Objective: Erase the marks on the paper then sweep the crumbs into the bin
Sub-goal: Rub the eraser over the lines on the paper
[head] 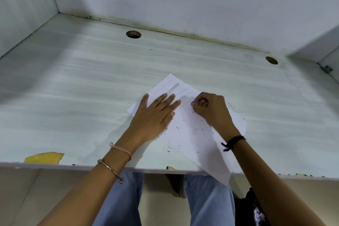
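Two hands work the paper (192, 126), which lies at five o'clock on the worktop (73, 88), one corner overhanging its near edge. Left hand (154, 113) lies flat and open, pinning the sheet; right hand (209, 110) is closed around a purple eraser (194, 102). Best to rub short strokes toward the grey marks (174, 88) at eleven o'clock, pressing lightly. Crumbs (198, 130) dot the sheet. No bin is visible; the eraser is mostly hidden.

The right hand (209, 110) hides most of the purple eraser (195, 102).
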